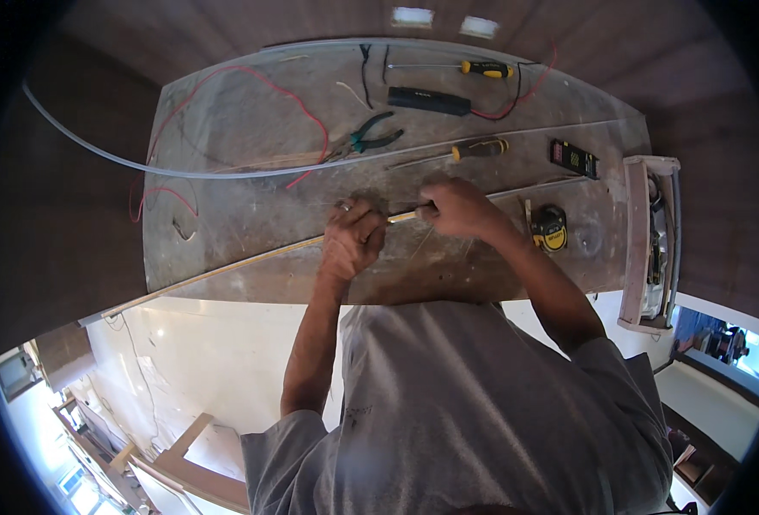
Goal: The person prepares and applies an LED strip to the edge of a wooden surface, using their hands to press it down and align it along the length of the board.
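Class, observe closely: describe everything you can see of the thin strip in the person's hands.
The strip is long, thin and yellowish, its material unclear. It slants across the table, its left end passing the front-left corner. The left hand and right hand grip it, a bright stretch showing between them. Whether the grey length beyond the right hand belongs to it cannot be told.

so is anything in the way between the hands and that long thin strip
Nothing visible: the left hand and right hand are both on the long thin strip. The tape measure lies to the right and the nearer yellow-black screwdriver beyond the hands; neither comes between.
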Available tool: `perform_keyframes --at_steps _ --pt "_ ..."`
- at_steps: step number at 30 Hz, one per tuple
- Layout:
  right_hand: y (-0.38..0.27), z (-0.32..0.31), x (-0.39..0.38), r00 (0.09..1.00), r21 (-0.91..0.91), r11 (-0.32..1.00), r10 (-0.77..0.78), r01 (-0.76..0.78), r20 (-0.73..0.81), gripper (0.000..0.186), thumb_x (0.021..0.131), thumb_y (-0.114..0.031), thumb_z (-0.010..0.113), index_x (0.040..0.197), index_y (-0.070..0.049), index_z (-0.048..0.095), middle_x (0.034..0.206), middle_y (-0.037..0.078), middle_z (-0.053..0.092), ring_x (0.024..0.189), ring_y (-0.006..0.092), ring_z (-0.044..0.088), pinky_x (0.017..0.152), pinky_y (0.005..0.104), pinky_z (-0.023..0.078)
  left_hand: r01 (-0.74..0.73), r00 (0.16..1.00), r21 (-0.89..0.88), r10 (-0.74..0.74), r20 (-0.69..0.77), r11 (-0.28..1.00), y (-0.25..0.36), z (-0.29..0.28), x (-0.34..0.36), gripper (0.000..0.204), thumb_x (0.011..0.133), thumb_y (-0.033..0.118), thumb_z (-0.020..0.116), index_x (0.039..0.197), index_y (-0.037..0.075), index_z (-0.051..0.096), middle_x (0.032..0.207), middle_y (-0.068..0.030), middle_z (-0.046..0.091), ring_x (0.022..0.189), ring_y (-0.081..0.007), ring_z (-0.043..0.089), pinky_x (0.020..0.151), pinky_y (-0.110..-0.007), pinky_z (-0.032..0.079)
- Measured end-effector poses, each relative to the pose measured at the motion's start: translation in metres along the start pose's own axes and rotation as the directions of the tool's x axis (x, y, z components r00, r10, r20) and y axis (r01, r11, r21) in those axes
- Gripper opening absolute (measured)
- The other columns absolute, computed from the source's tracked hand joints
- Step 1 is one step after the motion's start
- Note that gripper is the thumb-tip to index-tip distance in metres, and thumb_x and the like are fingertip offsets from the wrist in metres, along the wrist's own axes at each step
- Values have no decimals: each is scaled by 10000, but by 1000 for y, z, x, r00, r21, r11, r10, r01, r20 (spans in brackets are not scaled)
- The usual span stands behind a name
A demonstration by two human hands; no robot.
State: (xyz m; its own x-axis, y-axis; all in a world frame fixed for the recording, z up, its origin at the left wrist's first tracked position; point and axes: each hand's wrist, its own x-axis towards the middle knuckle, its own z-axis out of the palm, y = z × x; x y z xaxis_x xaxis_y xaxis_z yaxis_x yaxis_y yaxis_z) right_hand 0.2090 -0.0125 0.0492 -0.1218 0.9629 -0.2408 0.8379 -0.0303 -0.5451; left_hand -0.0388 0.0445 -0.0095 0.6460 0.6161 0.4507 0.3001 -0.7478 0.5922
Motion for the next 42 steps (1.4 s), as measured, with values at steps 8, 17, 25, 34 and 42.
perform_keyframes --at_steps 8,17,25,34,42 --pt "-32 8 9 993 -55 992 114 -111 43 299 911 -337 745 1003 -52 733 988 206 747 1000 427 716 874 531 550 -32 999 7 32 22 999 0 0 5 142 752 114 788 858 136 696 994 -42 681 990 -314 649 847 -451 468" --pt "-48 -4 34 952 -150 972 213 -182 220 303 889 -265 715 1010 5 781 1046 253 755 1044 445 727 925 530 565 -31 997 8 31 76 999 4 -6 11 169 729 102 782 859 120 677 1039 -49 692 1023 -319 648 867 -464 457" --pt "-32 8 26 990 -142 985 112 -99 81 264 845 -211 679 944 2 800 970 262 759 961 459 743 874 535 588 70 995 -104 -62 81 992 6 -7 12 147 762 90 764 899 99 711 1067 -87 726 1045 -342 682 875 -483 498" --pt "-38 1 34 972 -113 983 160 -142 172 327 773 -143 663 1019 24 800 1096 268 765 1088 425 743 947 501 592 281 765 69 -267 586 957 -11 -30 87 175 778 145 761 921 64 820 917 -194 770 896 -390 748 828 -461 577" --pt "-37 7 32 967 -137 975 195 -174 164 304 833 -176 666 1043 -5 805 1135 265 758 1164 406 717 986 483 578 74 570 268 -261 779 961 3 -20 114 212 771 165 754 906 10 806 962 -247 758 943 -420 739 856 -496 586"
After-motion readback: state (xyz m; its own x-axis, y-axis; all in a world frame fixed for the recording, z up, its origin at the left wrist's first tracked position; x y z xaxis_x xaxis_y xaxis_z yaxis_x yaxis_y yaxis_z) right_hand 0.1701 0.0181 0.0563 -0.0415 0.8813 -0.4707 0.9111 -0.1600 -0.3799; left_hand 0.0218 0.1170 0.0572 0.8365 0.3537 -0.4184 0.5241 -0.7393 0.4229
